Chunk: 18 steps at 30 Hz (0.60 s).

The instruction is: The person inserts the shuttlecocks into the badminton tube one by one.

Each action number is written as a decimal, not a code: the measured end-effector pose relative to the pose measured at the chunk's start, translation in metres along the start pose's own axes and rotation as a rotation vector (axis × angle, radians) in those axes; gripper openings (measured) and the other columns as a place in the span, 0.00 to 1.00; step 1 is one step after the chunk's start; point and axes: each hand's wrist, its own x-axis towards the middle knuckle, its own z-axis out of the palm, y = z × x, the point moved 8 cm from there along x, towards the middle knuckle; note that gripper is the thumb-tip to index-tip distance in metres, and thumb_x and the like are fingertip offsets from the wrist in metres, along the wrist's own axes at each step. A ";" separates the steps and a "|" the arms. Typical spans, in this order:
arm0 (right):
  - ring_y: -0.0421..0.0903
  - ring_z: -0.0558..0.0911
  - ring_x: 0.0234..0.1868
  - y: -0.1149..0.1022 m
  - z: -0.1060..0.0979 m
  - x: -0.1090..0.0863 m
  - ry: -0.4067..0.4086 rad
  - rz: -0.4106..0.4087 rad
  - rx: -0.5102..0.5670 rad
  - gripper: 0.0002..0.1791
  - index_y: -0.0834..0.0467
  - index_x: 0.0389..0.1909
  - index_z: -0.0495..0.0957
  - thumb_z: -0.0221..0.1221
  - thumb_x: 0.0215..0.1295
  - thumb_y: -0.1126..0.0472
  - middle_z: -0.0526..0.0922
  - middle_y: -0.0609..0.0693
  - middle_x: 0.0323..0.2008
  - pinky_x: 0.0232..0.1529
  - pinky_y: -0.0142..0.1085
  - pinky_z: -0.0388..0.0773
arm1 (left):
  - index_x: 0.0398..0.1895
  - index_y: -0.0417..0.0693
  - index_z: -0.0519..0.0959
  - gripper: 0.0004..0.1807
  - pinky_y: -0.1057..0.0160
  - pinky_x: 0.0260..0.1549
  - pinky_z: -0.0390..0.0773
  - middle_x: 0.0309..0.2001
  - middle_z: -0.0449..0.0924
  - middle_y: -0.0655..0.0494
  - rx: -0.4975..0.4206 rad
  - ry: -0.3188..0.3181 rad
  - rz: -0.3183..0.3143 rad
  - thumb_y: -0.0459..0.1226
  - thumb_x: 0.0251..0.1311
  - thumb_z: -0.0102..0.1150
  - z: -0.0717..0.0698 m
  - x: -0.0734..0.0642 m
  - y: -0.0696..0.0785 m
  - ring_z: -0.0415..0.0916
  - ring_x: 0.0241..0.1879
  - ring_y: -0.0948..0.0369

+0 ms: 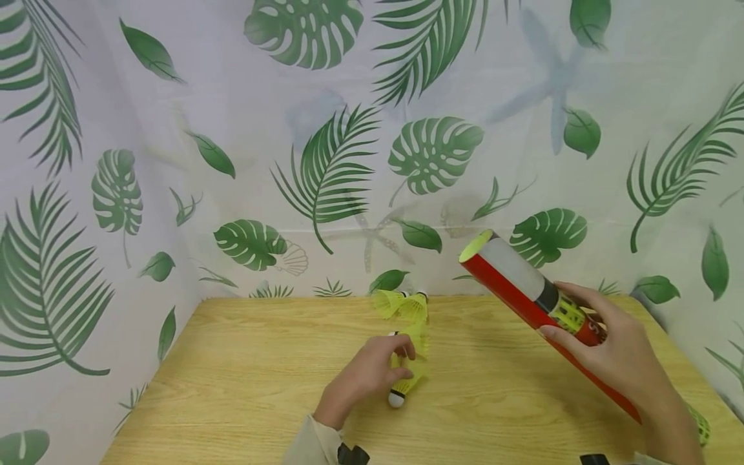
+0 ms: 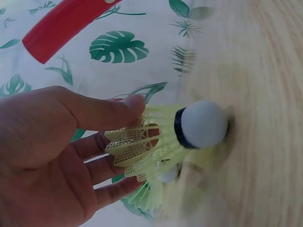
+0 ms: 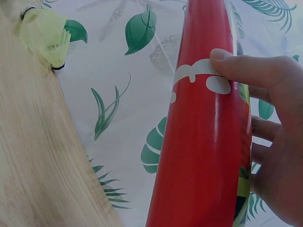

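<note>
My left hand [image 1: 372,368] is low over the table, thumb and fingers curled round the skirt of a yellow shuttlecock [image 2: 161,137]. Its white cork [image 1: 397,399] with a black band points towards me, close to the wood. Just beyond that hand lies another yellow shuttlecock [image 1: 417,337], partly covered by the fingers. On the right, my right hand [image 1: 616,342] grips a red shuttlecock tube [image 1: 511,294] with a white panel and printed shuttlecocks. The tube is tilted, its uncapped end [image 1: 476,245] up and to the left. What is inside cannot be seen.
Two yellow shuttlecocks [image 1: 401,305] lie at the table's back edge, by the leaf-patterned cloth [image 1: 360,181]. A yellow-green mesh-like piece [image 1: 701,426] shows behind my right forearm, mostly hidden. The wooden table [image 1: 250,374] extends to the left and right.
</note>
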 end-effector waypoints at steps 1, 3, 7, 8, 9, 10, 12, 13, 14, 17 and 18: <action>0.33 0.71 0.43 0.000 0.000 0.000 0.001 -0.003 -0.003 0.42 0.49 0.70 0.74 0.79 0.53 0.60 0.81 0.50 0.56 0.38 0.15 0.69 | 0.45 0.49 0.81 0.10 0.66 0.42 0.79 0.42 0.82 0.56 -0.017 0.001 -0.011 0.32 0.63 0.70 -0.003 -0.001 -0.002 0.77 0.42 0.64; 0.33 0.71 0.43 -0.001 0.001 0.001 0.001 -0.008 -0.006 0.43 0.49 0.70 0.74 0.79 0.52 0.60 0.81 0.51 0.56 0.37 0.15 0.69 | 0.46 0.50 0.81 0.09 0.66 0.40 0.79 0.42 0.82 0.55 -0.045 0.015 -0.028 0.32 0.66 0.68 -0.011 -0.004 -0.006 0.77 0.41 0.64; 0.33 0.71 0.42 -0.001 0.002 0.001 0.003 -0.017 -0.012 0.43 0.48 0.70 0.74 0.80 0.51 0.60 0.81 0.50 0.55 0.37 0.15 0.68 | 0.47 0.48 0.83 0.06 0.65 0.36 0.80 0.44 0.84 0.55 -0.102 0.099 -0.025 0.32 0.70 0.63 -0.033 -0.008 -0.009 0.78 0.37 0.64; 0.33 0.71 0.42 -0.001 0.002 0.001 0.002 -0.017 -0.010 0.42 0.48 0.70 0.74 0.80 0.52 0.60 0.81 0.50 0.55 0.38 0.15 0.68 | 0.46 0.48 0.83 0.06 0.65 0.35 0.80 0.44 0.84 0.55 -0.123 0.124 -0.027 0.32 0.70 0.62 -0.039 -0.010 -0.010 0.79 0.36 0.64; 0.33 0.71 0.42 -0.001 0.003 0.001 0.001 -0.017 -0.010 0.42 0.48 0.70 0.75 0.80 0.52 0.61 0.81 0.49 0.55 0.38 0.15 0.68 | 0.46 0.47 0.84 0.05 0.65 0.34 0.81 0.43 0.84 0.55 -0.153 0.145 -0.029 0.32 0.71 0.62 -0.045 -0.012 -0.011 0.80 0.35 0.63; 0.33 0.71 0.42 -0.001 0.003 0.001 0.001 -0.018 -0.009 0.42 0.48 0.70 0.75 0.79 0.52 0.61 0.80 0.48 0.55 0.38 0.15 0.68 | 0.45 0.47 0.85 0.05 0.64 0.33 0.81 0.43 0.84 0.56 -0.183 0.166 -0.028 0.32 0.71 0.62 -0.050 -0.013 -0.012 0.82 0.33 0.62; 0.33 0.71 0.43 -0.001 0.004 0.000 -0.003 -0.016 -0.005 0.42 0.48 0.70 0.75 0.79 0.52 0.61 0.80 0.47 0.55 0.38 0.15 0.69 | 0.44 0.47 0.85 0.04 0.64 0.32 0.81 0.42 0.84 0.57 -0.230 0.201 -0.026 0.32 0.70 0.63 -0.059 -0.017 -0.014 0.84 0.35 0.58; 0.33 0.71 0.43 0.000 0.005 0.001 -0.004 -0.015 -0.002 0.42 0.48 0.70 0.75 0.79 0.53 0.61 0.80 0.47 0.55 0.38 0.16 0.69 | 0.44 0.47 0.85 0.04 0.64 0.32 0.81 0.41 0.84 0.57 -0.251 0.216 -0.029 0.32 0.70 0.63 -0.063 -0.018 -0.015 0.85 0.34 0.57; 0.33 0.71 0.43 0.000 0.005 0.001 -0.004 -0.014 0.000 0.42 0.48 0.70 0.74 0.79 0.53 0.61 0.80 0.47 0.55 0.37 0.16 0.69 | 0.44 0.48 0.85 0.05 0.63 0.31 0.81 0.41 0.84 0.57 -0.268 0.231 -0.035 0.32 0.70 0.63 -0.066 -0.020 -0.016 0.85 0.34 0.56; 0.34 0.71 0.43 -0.001 0.007 0.001 -0.007 -0.010 0.003 0.41 0.48 0.70 0.74 0.79 0.53 0.61 0.80 0.48 0.55 0.37 0.16 0.69 | 0.44 0.47 0.85 0.05 0.63 0.30 0.81 0.41 0.85 0.55 -0.292 0.295 -0.024 0.31 0.69 0.64 -0.078 -0.024 -0.016 0.86 0.35 0.57; 0.34 0.71 0.43 -0.001 0.007 0.002 -0.007 -0.010 0.003 0.42 0.48 0.70 0.74 0.79 0.53 0.61 0.80 0.48 0.55 0.37 0.16 0.69 | 0.44 0.47 0.85 0.05 0.63 0.30 0.81 0.41 0.85 0.55 -0.297 0.320 -0.022 0.31 0.69 0.64 -0.082 -0.025 -0.016 0.86 0.34 0.58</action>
